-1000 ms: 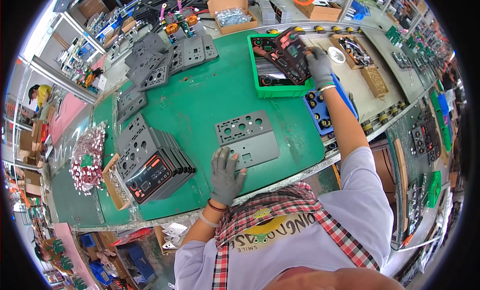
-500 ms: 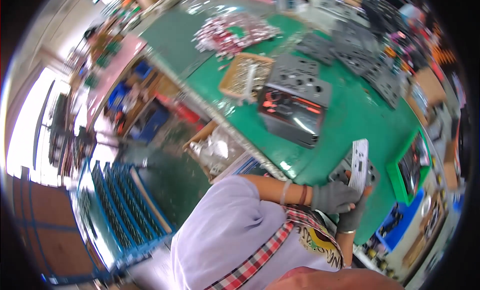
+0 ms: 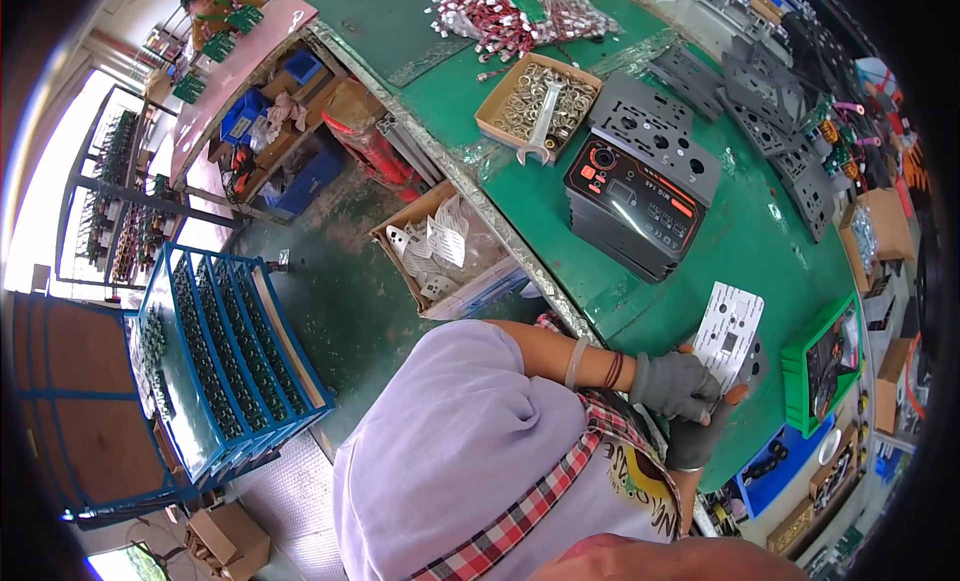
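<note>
Grey-gloved hands (image 3: 690,406) grip white panel (image 3: 728,335); black panel stack (image 3: 640,206) near, green bin (image 3: 815,376) beside.

Wrench (image 3: 545,121) in box (image 3: 497,94) of washers

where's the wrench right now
In the head view the wrench lies in the open cardboard box of metal rings, top centre, left of the stack of dark panels.
</note>
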`<state>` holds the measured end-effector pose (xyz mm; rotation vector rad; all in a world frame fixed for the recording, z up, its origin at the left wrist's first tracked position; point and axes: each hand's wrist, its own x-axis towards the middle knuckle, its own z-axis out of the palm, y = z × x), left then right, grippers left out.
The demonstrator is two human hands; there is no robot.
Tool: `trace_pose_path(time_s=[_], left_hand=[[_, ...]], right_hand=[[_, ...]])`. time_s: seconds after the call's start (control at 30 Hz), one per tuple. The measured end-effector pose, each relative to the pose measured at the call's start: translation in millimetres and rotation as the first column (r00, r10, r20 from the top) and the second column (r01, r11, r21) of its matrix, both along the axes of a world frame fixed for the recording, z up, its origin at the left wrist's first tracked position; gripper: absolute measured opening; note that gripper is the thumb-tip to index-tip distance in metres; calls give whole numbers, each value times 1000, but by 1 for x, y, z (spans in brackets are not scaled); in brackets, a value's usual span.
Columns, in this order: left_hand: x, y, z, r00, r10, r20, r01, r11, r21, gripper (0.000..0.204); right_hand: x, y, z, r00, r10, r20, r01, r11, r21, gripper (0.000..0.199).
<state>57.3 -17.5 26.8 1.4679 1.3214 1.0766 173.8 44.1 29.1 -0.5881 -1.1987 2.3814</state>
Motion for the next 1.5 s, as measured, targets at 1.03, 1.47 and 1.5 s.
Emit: trace_pose_path(time_s=[1.03, 1.47, 1.5], left_hand=[[-186, -333, -138, 296, 208, -932, -925, 306, -225, 18], [-150, -229, -148, 941, 184, -285, -339, 533, -775, 24], [-124, -195, -100, 965, 250, -80, -217, 586, -781, 22]], right_hand=[[10, 37, 5, 842, 457, 286, -483, 875, 22, 77], [42, 23, 25, 854, 44, 518, -495, 374, 784, 74], [43, 17, 23, 842, -11, 540, -490, 403, 773, 74]])
